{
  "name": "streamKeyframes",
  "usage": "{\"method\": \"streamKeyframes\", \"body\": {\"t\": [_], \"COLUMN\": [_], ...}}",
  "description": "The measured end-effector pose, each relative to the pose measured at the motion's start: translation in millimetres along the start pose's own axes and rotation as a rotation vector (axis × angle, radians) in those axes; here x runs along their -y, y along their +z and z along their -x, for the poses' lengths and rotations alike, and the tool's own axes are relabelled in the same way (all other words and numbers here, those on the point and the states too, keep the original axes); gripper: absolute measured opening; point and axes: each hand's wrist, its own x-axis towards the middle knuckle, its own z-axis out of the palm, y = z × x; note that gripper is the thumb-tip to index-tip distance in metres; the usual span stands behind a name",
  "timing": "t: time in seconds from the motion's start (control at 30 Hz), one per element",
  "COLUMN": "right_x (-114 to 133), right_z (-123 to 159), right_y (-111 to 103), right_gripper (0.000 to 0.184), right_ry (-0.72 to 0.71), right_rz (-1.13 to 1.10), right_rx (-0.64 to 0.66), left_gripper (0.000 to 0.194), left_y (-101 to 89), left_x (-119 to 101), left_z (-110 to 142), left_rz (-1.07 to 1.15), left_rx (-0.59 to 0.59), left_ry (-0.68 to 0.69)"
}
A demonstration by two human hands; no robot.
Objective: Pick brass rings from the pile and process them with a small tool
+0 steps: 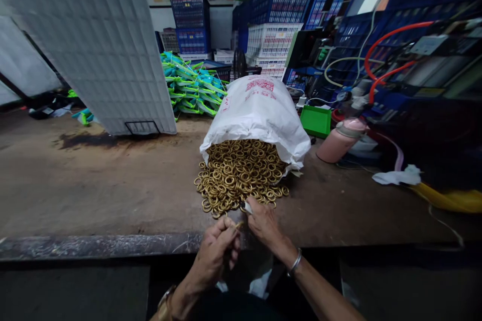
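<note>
While brassy rings (241, 173) spill from crinkled sack (259, 108), left grip (218, 246) pinches single ring (238, 225); right grip (265, 226) clasps small pale object (248, 207).

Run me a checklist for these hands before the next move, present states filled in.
1. Left hand grips a ring: ok, pinched at the fingertips.
2. Right hand holds the small dark-and-white object: ok; what it is, cannot tell.
3. White sack mouth faces the hands: ok, open.
4. Ring pile lies on the table, short of the front edge: ok.
5. Held ring free of flaws: cannot tell, too small.
</note>
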Motion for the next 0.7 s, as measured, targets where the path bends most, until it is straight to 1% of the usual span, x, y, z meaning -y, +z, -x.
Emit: {"method": "streamKeyframes", "body": {"t": [0.07,0.13,0.23,0.33,0.47,0.57,0.7], "right_x": [4,10,23,33,38,36,31], "right_z": [-10,-23,-40,-52,-57,-58,-56], "right_y": [-1,-3,-7,-7,-3,-1,-5], "right_gripper": [0.023,0.020,0.014,0.013,0.011,0.013,0.016], "right_ry": [-0.029,-0.037,-0.051,-0.076,-0.068,-0.087,-0.138], "right_rz": [-0.033,-0.040,0.006,0.084,0.152,0.122,0.019], "right_rx": [-0.075,-0.133,-0.173,-0.163,-0.106,-0.099,-0.130], "left_gripper": [0.026,0.026,0.023,0.020,0.024,0.025,0.028], "left_y": [-1.3,-4.1,-10.2,-18.7,-31.8,-39.2,-40.8], "left_x": [-2,-4,-4,-2,4,6,0], "left_z": [-4,-6,-7,-7,-12,-18,-25], "left_rz": [0.101,0.153,0.219,0.313,0.450,0.510,0.473], "left_rx": [-0.004,-0.015,-0.037,-0.024,-0.017,-0.028,-0.089], "left_ry": [-0.032,-0.033,-0.038,-0.063,-0.114,-0.120,-0.120]}}
